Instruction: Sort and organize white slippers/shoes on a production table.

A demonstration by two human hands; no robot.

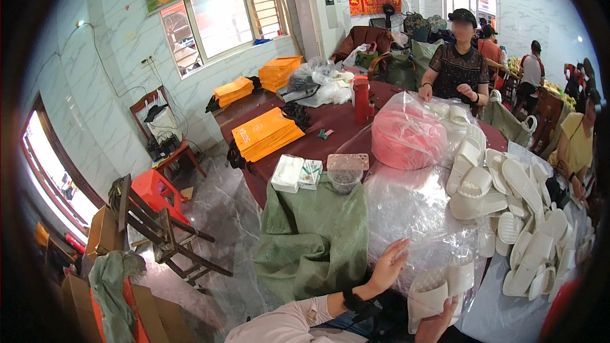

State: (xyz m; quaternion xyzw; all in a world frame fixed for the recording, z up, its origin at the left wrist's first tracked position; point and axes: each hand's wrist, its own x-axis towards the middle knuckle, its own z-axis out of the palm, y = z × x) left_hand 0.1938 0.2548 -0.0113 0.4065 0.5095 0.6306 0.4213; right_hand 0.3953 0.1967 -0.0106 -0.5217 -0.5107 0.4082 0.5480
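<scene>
At the lower middle, my right hand grips a pair of white slippers from below, soles partly hidden. Beside it on the left, my left hand has its fingers stretched out and holds nothing that I can make out. It hovers by or rests on clear plastic bags spread over the table's near edge; contact is hard to tell. A dark band circles my left wrist. To the right lies a heap of loose white slippers. Green sacking hangs over the table edge on my left.
Beyond the plastic stands a clear bag of pink material. Orange printed bags, a red flask, small boxes and a clear tub are on the table. A co-worker faces me; a wooden chair stands left.
</scene>
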